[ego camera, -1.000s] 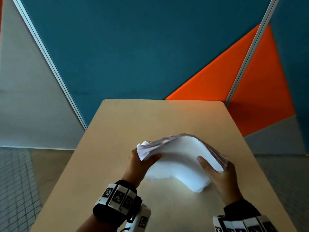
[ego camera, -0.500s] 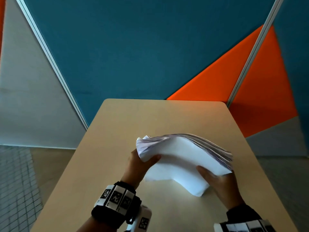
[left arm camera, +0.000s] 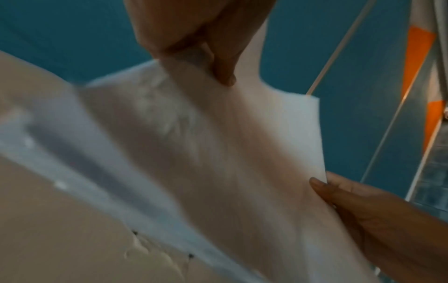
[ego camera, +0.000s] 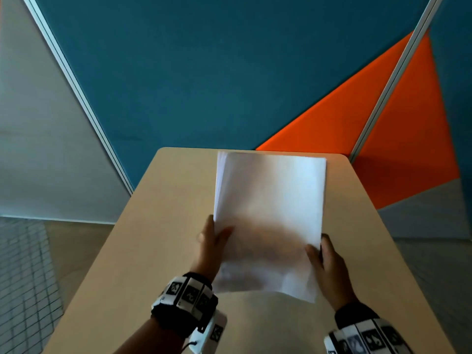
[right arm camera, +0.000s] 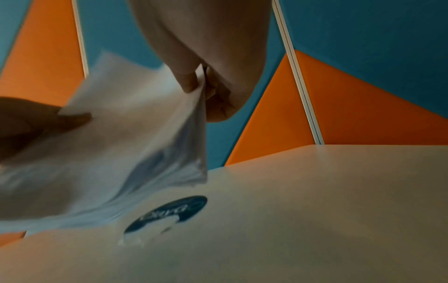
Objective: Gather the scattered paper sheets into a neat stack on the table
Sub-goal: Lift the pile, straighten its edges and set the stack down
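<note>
A stack of white paper sheets (ego camera: pixel 270 200) stands upright on its lower edge above the beige table (ego camera: pixel 158 251), blurred near the bottom. My left hand (ego camera: pixel 212 241) grips its left edge, thumb on the front face. My right hand (ego camera: pixel 324 261) pinches the right edge low down. In the left wrist view the paper stack (left arm camera: pixel 218 153) fills the middle, with my left hand (left arm camera: pixel 213 57) on top and my right hand (left arm camera: pixel 363 206) at the right edge. The right wrist view shows my right hand (right arm camera: pixel 201 84) pinching the paper stack (right arm camera: pixel 121 143).
A round blue sticker (right arm camera: pixel 167 212) lies on the tabletop under the stack. Teal and orange partition panels (ego camera: pixel 229 72) rise just behind the table's far edge. Tiled floor (ego camera: pixel 23 277) lies to the left.
The stack was bent and held low and sideways between both hands; now it is turned upright, flattened and raised toward the far side of the table.
</note>
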A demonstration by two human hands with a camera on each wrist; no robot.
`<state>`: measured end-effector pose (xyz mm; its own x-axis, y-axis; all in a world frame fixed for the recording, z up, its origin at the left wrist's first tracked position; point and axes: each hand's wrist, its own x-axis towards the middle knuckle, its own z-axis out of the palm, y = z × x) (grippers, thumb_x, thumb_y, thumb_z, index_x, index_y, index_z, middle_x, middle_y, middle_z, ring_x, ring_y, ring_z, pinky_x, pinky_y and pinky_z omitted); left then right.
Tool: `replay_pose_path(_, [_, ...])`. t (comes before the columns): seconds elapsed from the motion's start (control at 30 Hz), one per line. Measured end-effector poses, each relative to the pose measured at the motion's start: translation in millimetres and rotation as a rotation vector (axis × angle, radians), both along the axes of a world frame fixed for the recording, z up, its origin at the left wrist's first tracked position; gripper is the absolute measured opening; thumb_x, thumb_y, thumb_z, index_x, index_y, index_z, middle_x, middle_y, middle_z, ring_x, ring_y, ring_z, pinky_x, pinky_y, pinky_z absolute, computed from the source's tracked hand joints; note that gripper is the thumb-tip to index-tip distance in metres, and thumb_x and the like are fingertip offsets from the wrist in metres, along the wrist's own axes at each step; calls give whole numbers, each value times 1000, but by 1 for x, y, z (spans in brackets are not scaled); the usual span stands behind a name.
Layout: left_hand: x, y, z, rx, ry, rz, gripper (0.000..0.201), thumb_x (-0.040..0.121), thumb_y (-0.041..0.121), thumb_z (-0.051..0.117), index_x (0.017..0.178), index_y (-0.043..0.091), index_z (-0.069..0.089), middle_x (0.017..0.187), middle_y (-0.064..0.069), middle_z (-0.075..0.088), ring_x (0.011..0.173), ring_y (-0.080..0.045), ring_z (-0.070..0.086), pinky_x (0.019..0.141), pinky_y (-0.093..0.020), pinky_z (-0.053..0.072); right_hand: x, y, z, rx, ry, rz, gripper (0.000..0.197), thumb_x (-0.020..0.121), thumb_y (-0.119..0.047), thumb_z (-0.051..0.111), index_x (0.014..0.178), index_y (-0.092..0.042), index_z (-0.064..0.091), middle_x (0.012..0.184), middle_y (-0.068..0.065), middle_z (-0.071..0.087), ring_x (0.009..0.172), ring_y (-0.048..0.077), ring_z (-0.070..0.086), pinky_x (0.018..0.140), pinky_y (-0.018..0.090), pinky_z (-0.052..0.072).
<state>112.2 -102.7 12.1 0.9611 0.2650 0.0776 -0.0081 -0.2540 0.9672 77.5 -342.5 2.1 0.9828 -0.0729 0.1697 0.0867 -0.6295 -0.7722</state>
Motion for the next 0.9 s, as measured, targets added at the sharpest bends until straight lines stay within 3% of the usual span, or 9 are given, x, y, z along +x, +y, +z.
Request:
replay_pose_path(0.17, [24, 6, -7, 60, 289, 12, 49, 87, 9, 57, 128, -10, 40, 118, -15, 48, 101, -12, 37, 85, -30, 37, 37, 12, -12, -43, 298, 32, 31, 94, -22, 47, 121, -7, 45, 109, 15, 66, 98, 30, 63, 72, 26, 40])
replay_pose_path(0.33, [30, 14, -39, 199, 506, -15, 16, 86, 14, 60, 89, 4, 48, 119, -31, 56, 106, -34, 55, 83, -36, 42, 55, 24, -47, -76, 516, -9, 35, 94, -22, 45, 126, -8, 44, 123, 19, 60, 109, 32, 58, 82, 30, 40])
replay_pose_path(0.4, [31, 16, -53, 222, 546, -1, 25, 86, 13, 59, 71, 11, 39, 118, -32, 57, 108, -37, 55, 84, -38, 43, 56, 26, -57, -126, 554, -50, 37, 94, -23, 43, 127, -6, 43, 126, 21, 58, 111, 35, 56, 88, 35, 43])
replay_pose_path(0.47, [29, 17, -54, 195, 567, 6, 14, 86, 13, 59, 83, 7, 47, 118, -31, 58, 109, -38, 55, 86, -39, 43, 54, 26, -61, -141, 563, -105, 36, 95, -24, 42, 126, -4, 44, 124, 23, 58, 110, 37, 56, 91, 40, 44])
replay_pose_path(0.53, [29, 19, -58, 162, 581, 7, 29, 85, 15, 60, 106, -1, 48, 115, -28, 61, 108, -38, 56, 86, -38, 45, 52, 25, -60, -105, 557, -148, 35, 96, -24, 40, 125, -4, 45, 122, 23, 60, 109, 37, 56, 90, 41, 44])
replay_pose_path(0.63, [19, 27, -54, 131, 557, 9, 37, 82, 19, 66, 109, 7, 45, 88, -12, 63, 101, -35, 60, 80, -32, 42, 42, 20, -56, 33, 552, -175, 35, 95, -25, 41, 125, -7, 47, 122, 20, 61, 108, 35, 56, 85, 35, 43])
replay_pose_path(0.77, [-15, 44, -44, 199, 607, -207, 98, 62, 37, 80, 136, 4, 27, 99, -3, 55, 91, -21, 55, 81, -27, 43, 19, 9, -55, 6, 582, -78, 48, 91, -30, 50, 133, -9, 41, 124, 16, 61, 112, 31, 57, 85, 30, 43])
replay_pose_path(0.83, [-33, 50, -46, 283, 638, -375, 149, 30, 66, 78, 143, 1, 6, 115, -4, 52, 102, -19, 54, 87, -24, 44, 6, 7, -55, -5, 595, -9, 66, 86, -37, 57, 140, -8, 32, 131, 15, 56, 117, 29, 54, 96, 34, 44])
replay_pose_path(0.9, [-44, 48, -45, 454, 703, -503, 162, 26, 71, 74, 143, -1, -11, 139, -12, 36, 124, -25, 43, 103, -27, 38, -6, 9, -53, -30, 608, 80, 109, 66, -68, 60, 145, -6, 18, 145, 13, 41, 130, 26, 44, 107, 34, 38])
